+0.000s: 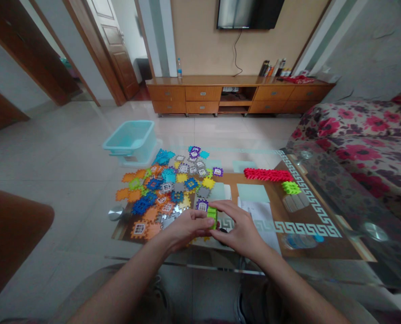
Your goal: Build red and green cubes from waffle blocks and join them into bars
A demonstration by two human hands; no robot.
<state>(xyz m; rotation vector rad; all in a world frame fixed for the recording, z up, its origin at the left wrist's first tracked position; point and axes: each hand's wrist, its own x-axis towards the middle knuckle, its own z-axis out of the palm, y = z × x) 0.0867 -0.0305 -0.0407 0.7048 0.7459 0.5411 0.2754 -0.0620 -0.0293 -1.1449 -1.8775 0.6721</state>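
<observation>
Left hand [186, 229] and right hand [240, 227] meet above the near edge of the glass table [365, 229], both closed around a lime-green assembly [212, 217] of interlocking tiles: left fingers [200, 217] clamp its left side, while right fingers [224, 206] curl over its top and right side. Opposed grip, apparently to steady the piece between them. Left of the assembly on the table, a loose heap of multicoloured tiles [166, 191] lies spread out, seemingly to keep each tile within reach; several bear printed window pictures. Toward the table's far right end sit a red tile row [268, 175], a lime tile cluster [291, 187] and a grey tile stack [295, 202], apparently sorted by colour. Papers [259, 220] lie just right of the hands; any print is too small to read. No brand or legible label shows on the tiles. A teal bin [130, 141] stands on the floor beyond the table.
</observation>
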